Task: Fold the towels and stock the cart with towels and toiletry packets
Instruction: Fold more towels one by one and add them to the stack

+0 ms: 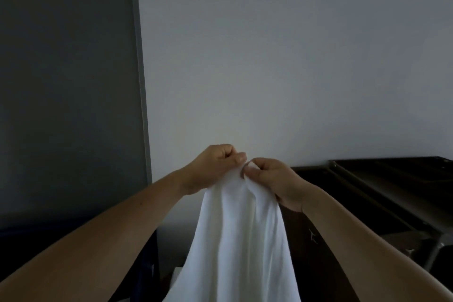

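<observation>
Both hands meet just below centre, the left hand (215, 167) and right hand (272, 179) with fingers curled, each pinching the top edge of the white towel (240, 240), which hangs toward 6 o'clock. It looks light, soft and floppy, so it is probably best held at its top corners

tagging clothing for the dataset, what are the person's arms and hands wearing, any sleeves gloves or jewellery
Nothing worn shows. The left hand and right hand are ungloved, and both forearms are bare to the frame's edge, with no sleeve in view. No watch, bracelet or ring is visible in the dim light.
</observation>
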Motion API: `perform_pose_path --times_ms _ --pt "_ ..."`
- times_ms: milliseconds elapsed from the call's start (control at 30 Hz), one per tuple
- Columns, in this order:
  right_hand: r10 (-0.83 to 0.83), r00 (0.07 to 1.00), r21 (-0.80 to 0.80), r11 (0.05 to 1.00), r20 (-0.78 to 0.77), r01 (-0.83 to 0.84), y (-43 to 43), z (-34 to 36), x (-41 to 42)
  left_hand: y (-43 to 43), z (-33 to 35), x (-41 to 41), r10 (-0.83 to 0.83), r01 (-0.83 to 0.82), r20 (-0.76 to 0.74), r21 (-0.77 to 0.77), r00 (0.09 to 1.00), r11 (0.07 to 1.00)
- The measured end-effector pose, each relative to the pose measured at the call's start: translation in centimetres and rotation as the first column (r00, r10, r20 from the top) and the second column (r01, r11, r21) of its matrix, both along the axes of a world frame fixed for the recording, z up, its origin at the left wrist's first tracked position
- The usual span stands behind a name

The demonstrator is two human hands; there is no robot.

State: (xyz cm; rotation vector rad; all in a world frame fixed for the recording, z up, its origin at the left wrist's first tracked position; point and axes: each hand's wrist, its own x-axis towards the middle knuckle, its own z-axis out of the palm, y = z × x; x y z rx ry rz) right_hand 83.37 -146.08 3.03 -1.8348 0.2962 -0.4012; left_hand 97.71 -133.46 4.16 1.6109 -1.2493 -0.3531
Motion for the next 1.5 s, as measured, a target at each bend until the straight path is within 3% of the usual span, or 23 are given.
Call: perform_pose_path --times_ms 67,167,300,433,533,633,700,833,900,1033,1133,1267,1367,1500 --pt "-0.070 0.993 -0.067 0.995 0.098 0.077 0.4 0.9 0.4 1.3 -0.9 0.8 -0.041 0.039 0.019 0.097 0.999 0.994" --pt "-0.096 0.967 -0.041 0.993 0.235 0.108 0.9 2.9 0.9 3.1 -3.8 1.7 -0.121 0.134 -0.067 0.257 0.990 0.957" --pt "-0.137 0.918 -0.042 0.985 0.372 0.164 1.1 5.9 1.5 5.0 -7.4 2.3 -0.081 0.123 -0.132 0.356 0.988 0.926" --pt "-0.240 0.867 0.002 0.964 0.436 0.266 -1.4 6.9 1.2 6.8 -7.1 3.3 0.127 -0.078 -0.239 0.203 0.963 0.976" --pt "-0.245 0.935 -0.108 0.954 0.258 0.279 -3.4 4.7 0.9 6.4 -3.3 3.2 0.174 -0.183 -0.362 0.008 0.916 0.983" --pt "-0.226 0.972 -0.217 0.947 0.070 0.236 -3.4 1.3 0.9 5.0 1.0 2.3 0.085 -0.097 -0.172 -0.066 0.982 0.993" --pt "-0.152 0.984 -0.115 0.980 0.092 0.162 -2.0 -0.1 0.6 3.6 2.4 1.2 0.032 -0.035 -0.039 -0.056 0.999 0.998" --pt "0.205 0.979 0.150 0.967 0.012 -0.204 0.8 -1.9 0.2 0.8 2.2 -0.2 0.022 -0.021 0.092 -0.012 0.996 1.000" --pt "0.130 0.992 0.133 0.983 0.009 -0.130 1.0 -2.0 0.3 0.5 1.3 -0.1 0.022 -0.023 0.080 0.017 0.997 1.000" --pt "-0.133 0.971 0.029 0.991 0.200 0.130 -0.2 -0.2 0.4 2.5 -1.5 1.7 -0.021 0.027 -0.033 0.186 0.999 0.982" --pt "-0.218 0.916 0.083 0.976 0.337 0.202 -1.0 2.0 0.5 4.0 -4.8 2.6 -0.049 0.078 -0.097 0.323 0.994 0.943" --pt "-0.332 0.834 0.148 0.943 0.441 0.298 -2.8 3.7 0.3 4.7 -6.6 3.7 0.079 -0.063 -0.035 0.336 0.996 0.940" --pt "-0.349 0.864 -0.016 0.925 0.363 0.381 -4.7 3.0 -0.1 5.2 -4.7 4.3 0.192 -0.193 0.031 0.262 0.981 0.946" --pt "-0.300 0.947 -0.327 0.889 0.111 0.320 -4.2 0.5 -0.2 4.1 0.1 3.1 0.148 -0.155 0.150 0.038 0.978 0.987"
